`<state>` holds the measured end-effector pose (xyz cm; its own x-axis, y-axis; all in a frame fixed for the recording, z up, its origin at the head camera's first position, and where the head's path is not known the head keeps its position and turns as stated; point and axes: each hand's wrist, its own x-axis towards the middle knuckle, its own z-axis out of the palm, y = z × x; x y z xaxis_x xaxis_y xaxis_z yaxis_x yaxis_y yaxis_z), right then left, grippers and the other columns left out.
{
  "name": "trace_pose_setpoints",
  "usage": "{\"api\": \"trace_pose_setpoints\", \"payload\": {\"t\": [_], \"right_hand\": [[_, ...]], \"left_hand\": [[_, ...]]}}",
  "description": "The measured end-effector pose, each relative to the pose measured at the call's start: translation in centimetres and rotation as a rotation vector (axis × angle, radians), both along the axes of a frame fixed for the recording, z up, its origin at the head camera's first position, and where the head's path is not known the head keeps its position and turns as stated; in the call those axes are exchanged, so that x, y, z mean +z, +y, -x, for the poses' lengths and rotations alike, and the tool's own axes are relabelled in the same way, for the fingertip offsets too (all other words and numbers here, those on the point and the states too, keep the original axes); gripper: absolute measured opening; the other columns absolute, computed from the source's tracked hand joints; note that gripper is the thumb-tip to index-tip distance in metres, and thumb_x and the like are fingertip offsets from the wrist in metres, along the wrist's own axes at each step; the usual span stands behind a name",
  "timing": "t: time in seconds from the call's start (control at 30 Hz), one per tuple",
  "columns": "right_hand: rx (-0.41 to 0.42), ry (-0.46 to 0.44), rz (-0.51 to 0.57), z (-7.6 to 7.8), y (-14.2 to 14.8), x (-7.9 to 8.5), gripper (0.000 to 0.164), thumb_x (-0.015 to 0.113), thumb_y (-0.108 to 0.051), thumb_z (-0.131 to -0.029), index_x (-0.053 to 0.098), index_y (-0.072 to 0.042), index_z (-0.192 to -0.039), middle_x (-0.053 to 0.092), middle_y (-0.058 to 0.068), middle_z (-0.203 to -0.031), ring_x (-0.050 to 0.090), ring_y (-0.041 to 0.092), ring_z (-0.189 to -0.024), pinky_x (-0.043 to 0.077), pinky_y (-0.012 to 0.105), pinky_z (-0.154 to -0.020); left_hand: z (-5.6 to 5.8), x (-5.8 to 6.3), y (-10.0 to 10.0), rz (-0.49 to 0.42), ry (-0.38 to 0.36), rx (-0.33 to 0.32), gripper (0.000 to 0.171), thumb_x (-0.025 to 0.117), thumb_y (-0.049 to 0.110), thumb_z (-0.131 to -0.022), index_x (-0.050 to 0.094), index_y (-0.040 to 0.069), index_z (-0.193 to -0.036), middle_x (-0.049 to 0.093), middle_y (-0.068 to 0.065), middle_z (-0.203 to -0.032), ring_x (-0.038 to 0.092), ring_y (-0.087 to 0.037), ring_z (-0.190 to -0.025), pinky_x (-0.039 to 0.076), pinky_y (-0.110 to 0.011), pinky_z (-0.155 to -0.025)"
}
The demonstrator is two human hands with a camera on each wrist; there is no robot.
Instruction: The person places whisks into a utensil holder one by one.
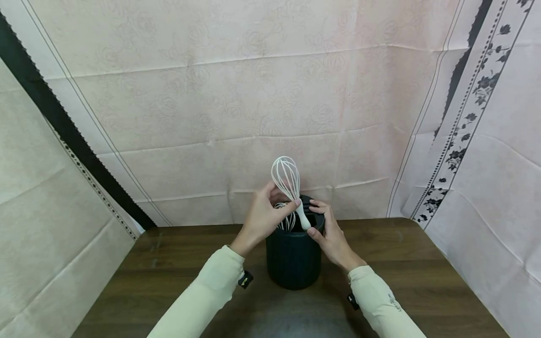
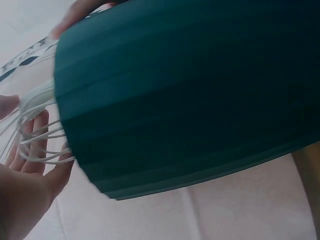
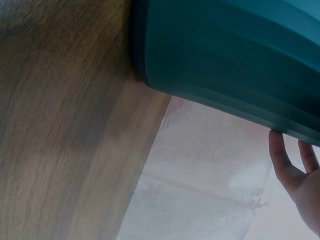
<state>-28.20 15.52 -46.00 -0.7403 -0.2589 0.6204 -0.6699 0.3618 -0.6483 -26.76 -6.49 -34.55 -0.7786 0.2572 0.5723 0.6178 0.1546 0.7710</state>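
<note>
A white whisk (image 1: 302, 216) is held at its neck by my left hand (image 1: 263, 217), its wire loops up and its handle end slanting down over the mouth of a dark green ribbed canister (image 1: 293, 260). Inside that canister stands a second whisk (image 1: 290, 221), whose white wires show above the rim. My right hand (image 1: 334, 237) grips the canister's right side at the rim, with the thumb in front by the whisk handle's end. In the right wrist view its fingers (image 3: 282, 157) touch the canister wall. The canister hides the second whisk's lower part.
The canister stands on a brown wooden table (image 1: 190, 272), near its back edge. Directly behind hangs a pale patterned cloth (image 1: 211, 108), and more cloth with a floral border (image 1: 458, 150) closes off the right side.
</note>
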Motion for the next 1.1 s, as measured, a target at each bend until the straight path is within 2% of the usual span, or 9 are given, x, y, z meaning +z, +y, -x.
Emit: {"api": "trace_pose_setpoints", "payload": {"t": [0.33,0.4,0.53,0.63,0.77,0.87,1.1], "right_hand": [[-0.004,0.013,0.002,0.0,0.1,-0.2,0.065,0.053,-0.062,-0.105,0.041,-0.018,-0.151,0.033,0.002,-0.166,0.039,0.033,-0.150,0.041,0.043,-0.116],[-0.006,0.019,-0.001,0.0,0.1,-0.1,0.066,0.053,-0.063,-0.105,0.041,-0.017,-0.151,0.033,0.002,-0.166,0.039,0.033,-0.150,0.042,0.045,-0.116],[-0.010,0.028,-0.002,0.1,0.0,-0.1,0.069,0.051,-0.067,-0.103,0.042,-0.017,-0.150,0.033,0.003,-0.166,0.038,0.034,-0.152,0.040,0.057,-0.116],[-0.013,0.025,0.000,0.0,0.0,-0.1,0.071,0.050,-0.069,-0.102,0.042,-0.018,-0.151,0.033,0.002,-0.166,0.038,0.034,-0.151,0.039,0.063,-0.114],[-0.009,0.015,-0.001,-0.1,-0.1,0.1,0.069,0.051,-0.068,-0.103,0.041,-0.018,-0.151,0.033,0.003,-0.166,0.037,0.035,-0.152,0.038,0.065,-0.114],[-0.011,0.005,-0.004,-0.1,-0.1,0.1,0.070,0.051,-0.068,-0.103,0.041,-0.018,-0.150,0.032,0.004,-0.166,0.036,0.035,-0.152,0.037,0.065,-0.115],[-0.015,-0.008,-0.002,0.0,0.0,0.1,0.073,0.051,-0.071,-0.101,0.042,-0.014,-0.146,0.033,0.006,-0.165,0.037,0.035,-0.151,0.035,0.065,-0.116]], "left_hand": [[0.4,-1.9,0.4,0.096,-0.033,0.038,0.039,0.085,0.018,-0.089,0.067,0.012,-0.124,0.079,0.002,-0.114,0.066,-0.013,-0.119,0.045,-0.049,-0.112],[0.4,-2.1,0.4,0.123,-0.030,0.051,0.038,0.085,0.019,-0.088,0.068,0.013,-0.121,0.078,0.003,-0.114,0.066,-0.013,-0.117,0.047,-0.047,-0.108],[0.5,-2.3,0.5,0.155,-0.023,0.062,0.034,0.086,0.023,-0.088,0.067,0.015,-0.114,0.077,0.003,-0.113,0.066,-0.014,-0.111,0.051,-0.043,-0.100],[0.5,-2.4,0.5,0.166,-0.042,0.062,0.038,0.086,0.026,-0.089,0.064,0.014,-0.118,0.076,0.003,-0.115,0.066,-0.013,-0.111,0.051,-0.040,-0.098],[0.3,-2.3,0.4,0.148,-0.090,0.045,0.057,0.085,0.028,-0.089,0.054,0.014,-0.135,0.074,0.001,-0.122,0.065,-0.013,-0.113,0.053,-0.042,-0.099],[0.3,-2.2,0.4,0.129,-0.095,0.026,0.065,0.085,0.030,-0.090,0.049,0.020,-0.143,0.073,0.001,-0.125,0.065,-0.014,-0.114,0.053,-0.044,-0.100],[-0.1,-2.4,0.1,0.157,-0.058,0.004,0.056,0.085,0.034,-0.091,0.059,0.023,-0.139,0.070,0.004,-0.124,0.065,-0.012,-0.112,0.055,-0.040,-0.097]]}}
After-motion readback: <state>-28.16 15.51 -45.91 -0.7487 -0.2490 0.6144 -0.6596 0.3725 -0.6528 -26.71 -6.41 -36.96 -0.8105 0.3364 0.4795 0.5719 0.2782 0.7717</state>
